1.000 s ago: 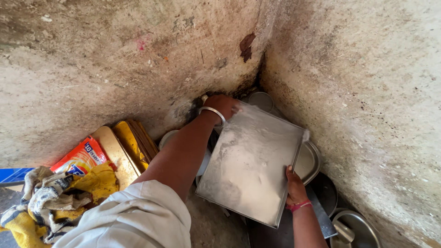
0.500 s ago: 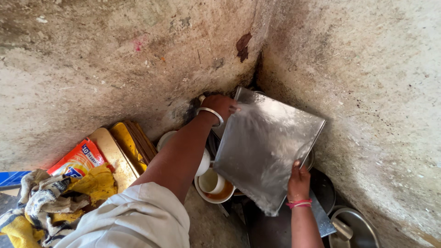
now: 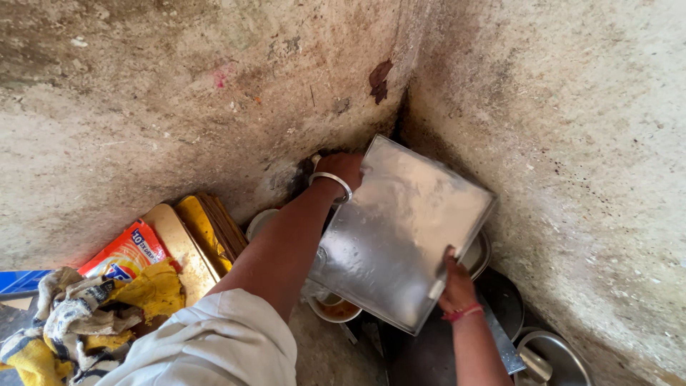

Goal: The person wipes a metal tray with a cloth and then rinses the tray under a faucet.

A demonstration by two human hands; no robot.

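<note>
I see both hands gripping 1 square steel tray [image 3: 400, 236], tilted in the wall corner: left hand [image 3: 345, 170] closed on its top edge, right hand [image 3: 454, 280] clamped on the lower edge, above a bowl [image 3: 336, 309] and steel pots [image 3: 554, 357].

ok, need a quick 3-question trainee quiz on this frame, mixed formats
1. True or false: both hands hold the square metal tray.
2. Multiple choice: which wrist wears the silver bangle? A) left B) right C) neither
3. Fill in: the small bowl under the tray's lower edge holds something ____ in colour.

Key:
1. True: the left hand is at the top corner, the right hand at the lower right edge.
2. A; the right wrist has a pink band.
3. Orange-brown.
</note>
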